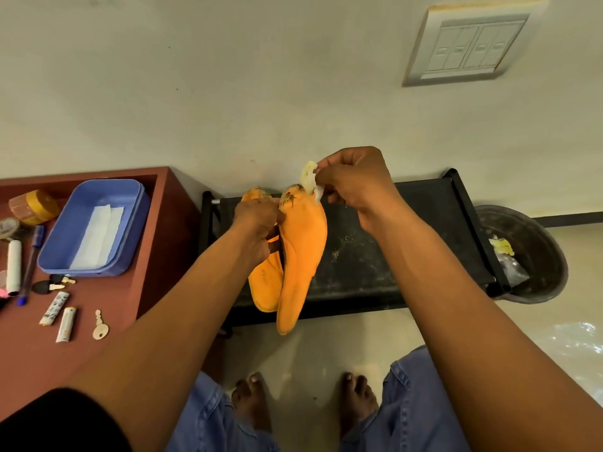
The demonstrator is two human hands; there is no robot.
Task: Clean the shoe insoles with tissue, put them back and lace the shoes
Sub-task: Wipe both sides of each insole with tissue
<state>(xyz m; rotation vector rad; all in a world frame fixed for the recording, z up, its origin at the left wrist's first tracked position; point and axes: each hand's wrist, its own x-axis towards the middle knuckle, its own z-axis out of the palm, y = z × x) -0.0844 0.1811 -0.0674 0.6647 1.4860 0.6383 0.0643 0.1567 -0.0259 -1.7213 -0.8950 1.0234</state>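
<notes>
Grip on insoles (tissue in tub)

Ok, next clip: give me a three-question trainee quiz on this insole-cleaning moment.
1. True or false: the left hand holds both orange insoles at once.
2. What does the right hand pinch at the top of the front insole?
A. a key
B. a scrap of tissue
C. a pen
3. Fill in: the clean folded tissue lies inside the blue ____ on the red-brown table.

Key: 1 true; 2 B; 3 tray.
</notes>
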